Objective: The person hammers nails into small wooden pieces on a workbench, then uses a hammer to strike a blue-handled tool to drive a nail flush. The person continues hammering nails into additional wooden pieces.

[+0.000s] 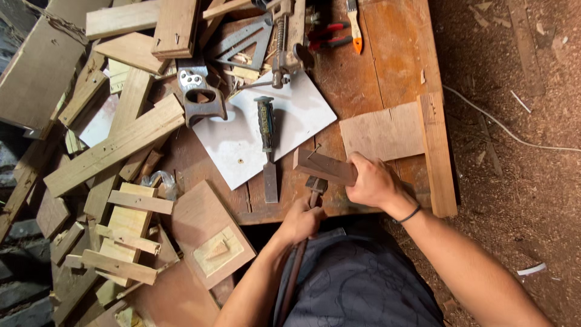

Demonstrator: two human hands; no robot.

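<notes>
Both hands closed: left hand (301, 220) fingers wrapped round hammer (314, 188) handle; right hand (373, 181) clamping wood block (324, 167).

Left grip (301, 219), right grip (370, 181) clenched

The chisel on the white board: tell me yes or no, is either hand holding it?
No. The chisel lies free on the white board; the left hand grips a hammer and the right hand a wood block.

Worn wooden workbench (393, 36), sawdust-strewn floor (520, 79), white cable (502, 127), perhaps daylight
</notes>
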